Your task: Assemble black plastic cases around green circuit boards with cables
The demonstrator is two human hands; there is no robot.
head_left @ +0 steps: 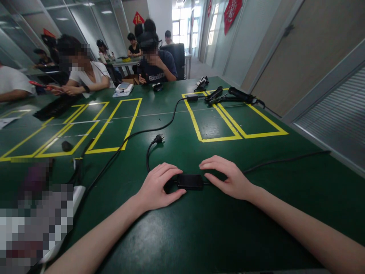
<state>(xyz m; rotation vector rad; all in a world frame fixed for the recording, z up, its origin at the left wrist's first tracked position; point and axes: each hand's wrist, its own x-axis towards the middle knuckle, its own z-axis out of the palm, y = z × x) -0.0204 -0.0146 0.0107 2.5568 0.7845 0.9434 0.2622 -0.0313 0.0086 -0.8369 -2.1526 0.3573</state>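
Note:
A black power adapter (190, 182) lies flat on the green table in front of me. My left hand (159, 186) is at its left end, thumb and fingers spread around the corners; whether they touch it I cannot tell. Just off the right end, my right hand (225, 177) is open, its fingers apart above the thin cord. A black cable with a plug (159, 139) curves out from behind my left hand, prongs pointing right. Another stretch of black cord (285, 157) runs from behind my right hand toward the table's right edge.
Yellow tape rectangles (221, 139) mark the green table (182, 239). A long black cable (134, 134) crosses it to a black device (215, 96) at the far right. A pixelated, white-edged object (78, 201) is at lower left. Several people sit beyond, one handling something red-handled.

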